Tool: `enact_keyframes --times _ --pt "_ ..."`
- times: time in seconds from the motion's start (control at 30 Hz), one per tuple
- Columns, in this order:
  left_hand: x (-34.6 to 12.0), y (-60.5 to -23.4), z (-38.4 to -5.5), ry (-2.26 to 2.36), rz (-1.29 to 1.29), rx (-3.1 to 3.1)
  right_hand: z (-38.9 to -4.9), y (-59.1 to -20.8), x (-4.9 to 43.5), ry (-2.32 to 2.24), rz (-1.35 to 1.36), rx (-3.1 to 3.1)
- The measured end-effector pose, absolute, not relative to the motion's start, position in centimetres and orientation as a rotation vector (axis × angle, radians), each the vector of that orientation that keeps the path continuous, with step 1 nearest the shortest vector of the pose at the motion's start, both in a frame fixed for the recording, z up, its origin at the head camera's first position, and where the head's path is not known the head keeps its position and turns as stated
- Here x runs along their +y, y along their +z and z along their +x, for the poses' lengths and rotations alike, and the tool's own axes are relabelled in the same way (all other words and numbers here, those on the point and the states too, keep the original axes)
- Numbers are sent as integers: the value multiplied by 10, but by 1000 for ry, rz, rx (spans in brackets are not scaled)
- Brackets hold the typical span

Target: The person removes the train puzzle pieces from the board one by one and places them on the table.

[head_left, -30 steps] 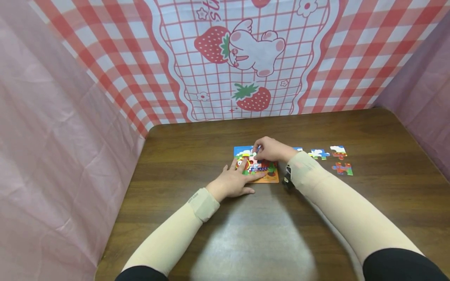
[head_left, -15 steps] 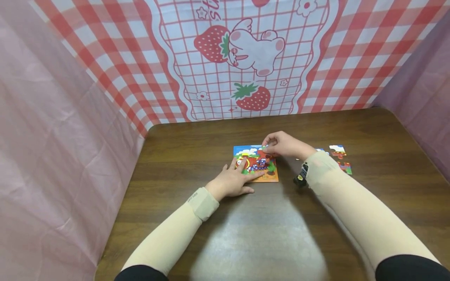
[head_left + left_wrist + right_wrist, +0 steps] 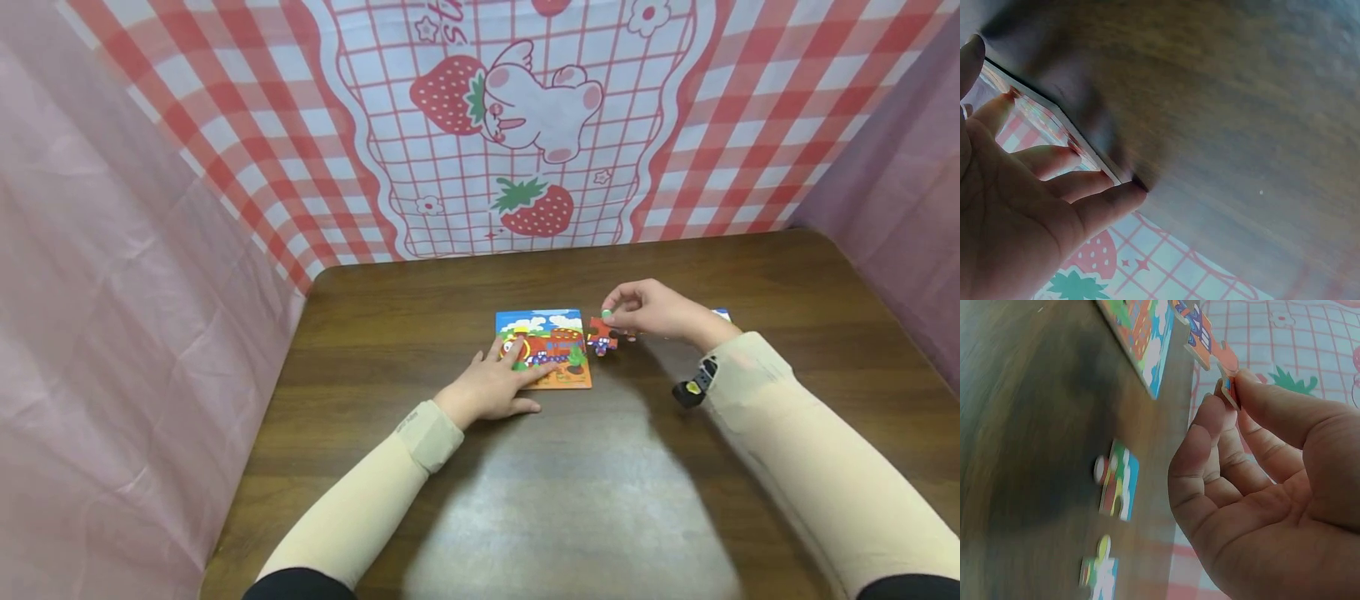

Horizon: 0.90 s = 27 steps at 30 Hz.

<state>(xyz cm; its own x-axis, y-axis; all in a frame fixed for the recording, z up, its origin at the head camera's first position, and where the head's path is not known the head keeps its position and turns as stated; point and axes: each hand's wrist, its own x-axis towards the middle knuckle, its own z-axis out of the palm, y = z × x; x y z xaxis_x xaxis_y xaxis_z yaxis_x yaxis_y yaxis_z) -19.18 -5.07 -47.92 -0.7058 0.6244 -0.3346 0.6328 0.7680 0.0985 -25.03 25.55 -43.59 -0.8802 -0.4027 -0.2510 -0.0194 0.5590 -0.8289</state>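
A puzzle board with a red train, clouds and an orange ground lies on the table. My left hand rests on its lower left part, fingers spread; the left wrist view shows the fingers at the board's edge. Just right of the board, my right hand pinches a red puzzle piece with blue wheels by its upper corner. In the right wrist view this puzzle piece hangs tilted from thumb and fingertips, above the table.
Loose puzzle pieces with sky and green parts, one and another, lie on the wooden table right of the board. My right hand mostly covers them in the head view. A red checked cloth hangs behind the table.
My right hand has moved from above the board to its right, carrying the puzzle piece along. My left hand has stayed in place on the board.
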Motion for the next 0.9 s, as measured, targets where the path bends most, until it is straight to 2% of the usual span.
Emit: enact_keyframes --times 0.9 --pt "-54 -477 -191 -43 940 2620 -219 -452 339 -1055 -321 2458"
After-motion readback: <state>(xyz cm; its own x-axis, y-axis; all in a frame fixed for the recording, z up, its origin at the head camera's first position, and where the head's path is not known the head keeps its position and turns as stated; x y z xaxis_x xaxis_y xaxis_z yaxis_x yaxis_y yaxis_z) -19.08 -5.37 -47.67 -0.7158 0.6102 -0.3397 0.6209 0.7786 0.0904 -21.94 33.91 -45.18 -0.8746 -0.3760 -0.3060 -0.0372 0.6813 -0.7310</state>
